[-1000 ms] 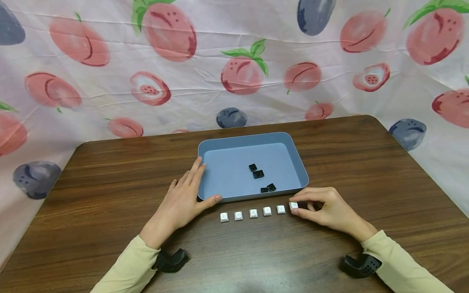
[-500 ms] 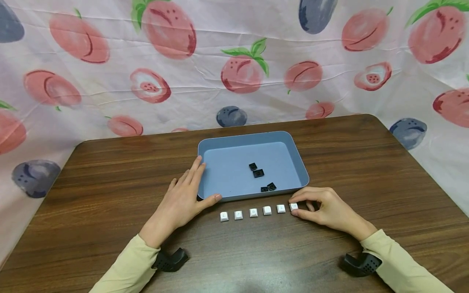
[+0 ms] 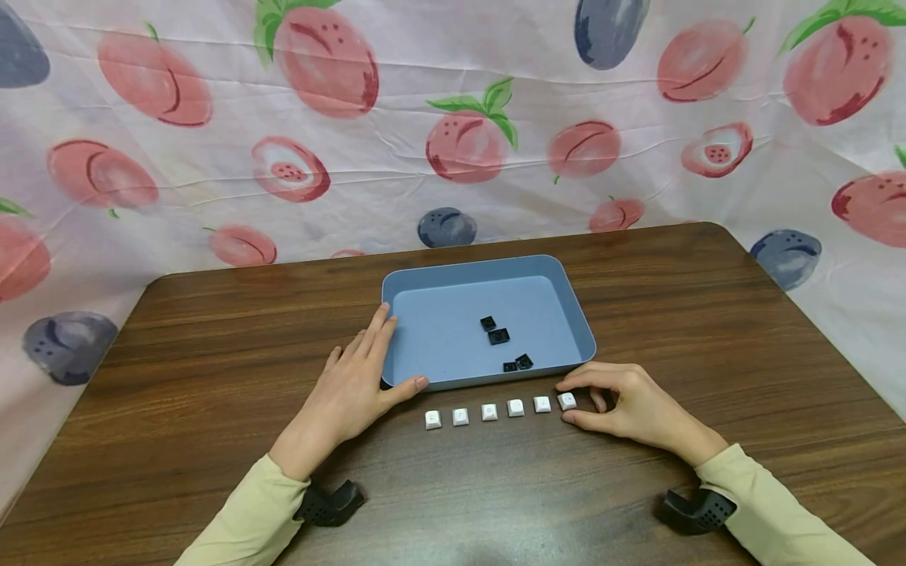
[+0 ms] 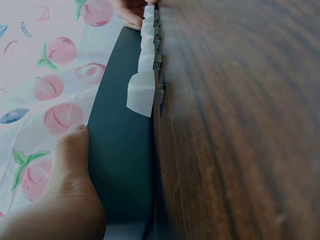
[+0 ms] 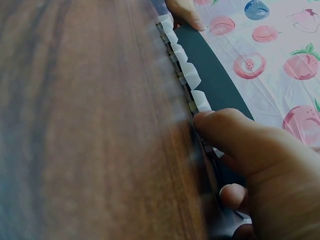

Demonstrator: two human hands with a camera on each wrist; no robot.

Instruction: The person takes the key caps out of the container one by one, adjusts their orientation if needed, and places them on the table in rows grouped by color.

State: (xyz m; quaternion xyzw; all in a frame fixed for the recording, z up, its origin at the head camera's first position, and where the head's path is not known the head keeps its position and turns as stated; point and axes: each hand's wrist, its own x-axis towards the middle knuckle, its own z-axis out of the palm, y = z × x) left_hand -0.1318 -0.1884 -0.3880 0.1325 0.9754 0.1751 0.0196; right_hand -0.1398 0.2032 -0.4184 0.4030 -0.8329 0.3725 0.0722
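Note:
Several white keycaps [image 3: 489, 412] with letters stand in a row on the table, in front of a blue tray [image 3: 467, 275]. Small switch-like bases [image 4: 159, 93] show under them in the left wrist view. My right hand [image 3: 630, 401] is at the rightmost keycap [image 3: 566, 401], index finger behind it and thumb in front, fingers slightly spread around it. In the right wrist view my thumb [image 5: 225, 125] hides most of that keycap. My left hand [image 3: 354, 385] rests against the tray's left front corner, fingers straight along its left side and thumb along the front.
Several small black square pieces [image 3: 499, 336] lie inside the tray, toward its front right. The brown wooden table [image 3: 241, 354] extends on both sides. Behind it hangs a fruit-print cloth [image 3: 382, 157]. Each wrist wears a black camera mount [image 3: 329, 503].
My right thumb and index finger have parted from pinching the rightmost keycap, which now stands at the end of the row. My left hand and the tray have stayed put.

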